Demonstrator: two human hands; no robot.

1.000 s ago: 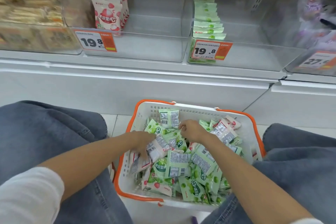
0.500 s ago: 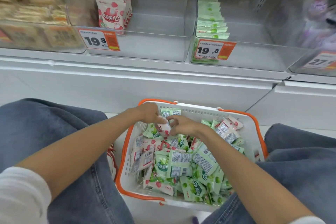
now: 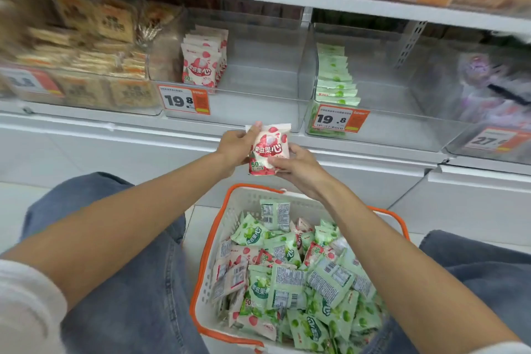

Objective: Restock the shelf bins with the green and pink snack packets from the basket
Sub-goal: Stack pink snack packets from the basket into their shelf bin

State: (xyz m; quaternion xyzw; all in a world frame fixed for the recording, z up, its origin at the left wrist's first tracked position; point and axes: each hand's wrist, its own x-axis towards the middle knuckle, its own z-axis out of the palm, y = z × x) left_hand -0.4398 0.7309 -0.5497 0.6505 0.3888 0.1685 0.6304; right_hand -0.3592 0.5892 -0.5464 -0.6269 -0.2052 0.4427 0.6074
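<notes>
**Both hands on one pink packet, its bin just above**

With the left hand (image 3: 234, 146) and the right hand (image 3: 298, 167) together, gripping a single pink snack packet (image 3: 270, 149) at the middle of the frame, clear of the basket and in front of the white shelf edge. Left fingers curled round the upper left edge; right fingers pinching the lower right corner.

Across the upper middle of the frame, directly above the grip: the clear pink bin (image 3: 258, 106), mostly bare, with a short row of standing pink packets (image 3: 201, 66) against its left wall, printed faces forward. Right of it, the green bin (image 3: 388, 129), with a row of green packets (image 3: 334, 77) at its own left side.

At the bottom of the frame, between the knees: the white basket (image 3: 201, 282) with its orange rim, heaped with loose packets (image 3: 287, 282) lying at all angles, mostly green, some pink.

Held upright, long axis running top to bottom of the frame, printed face toward the camera, so matching the standing row as it is. From the grip, that row up and to the left, with the left hand the nearer of the two. Probably called for next: a lift over the bin's front wall, then a shift left to the row, with no turning of the packet.

Smallest, below the row on the bin front: a price tag (image 3: 184, 100) reading 19.8.
</notes>
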